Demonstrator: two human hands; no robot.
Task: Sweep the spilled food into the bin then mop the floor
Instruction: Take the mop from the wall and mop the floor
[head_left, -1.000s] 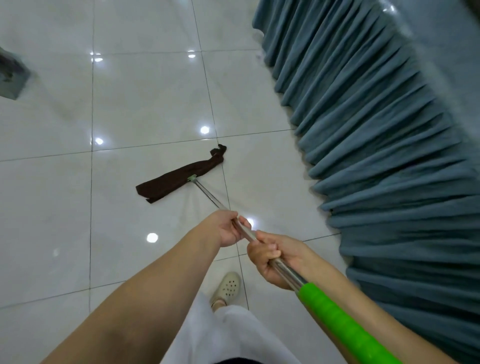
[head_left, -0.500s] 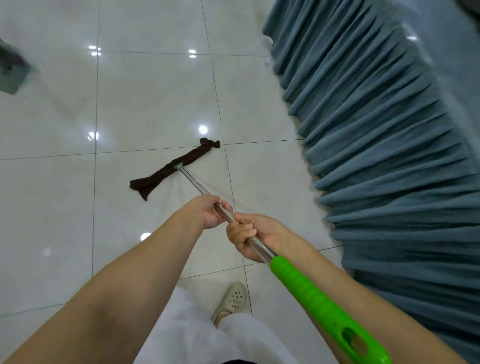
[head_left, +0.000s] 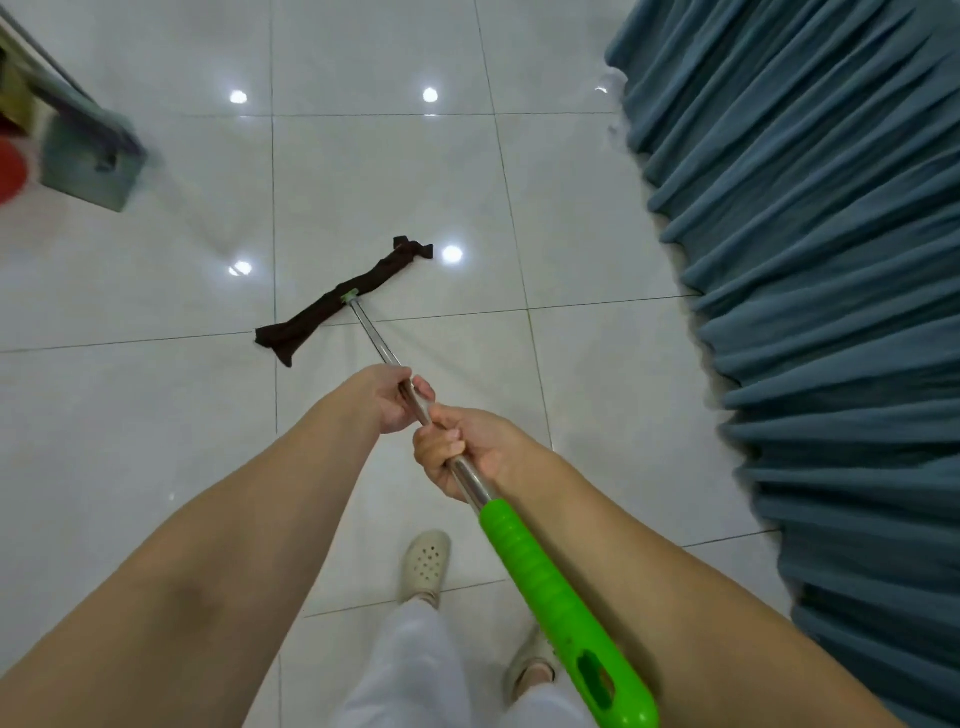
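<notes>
A mop with a steel shaft and a bright green grip runs from the lower right up to the floor's middle. Its dark brown cloth head lies flat on the glossy white tile floor, slanted from lower left to upper right. My left hand is closed around the shaft further down toward the head. My right hand grips the shaft just above the green grip, touching the left hand. No spilled food shows on the tiles.
A blue-grey pleated curtain hangs along the whole right side down to the floor. At the far left stand a grey-green furniture corner and part of a red object. My feet in pale clogs stand below the hands.
The mop head has slid away from me across the tiles, and both hands have pushed forward on the shaft. The view has tilted, bringing the furniture at the left into sight.
</notes>
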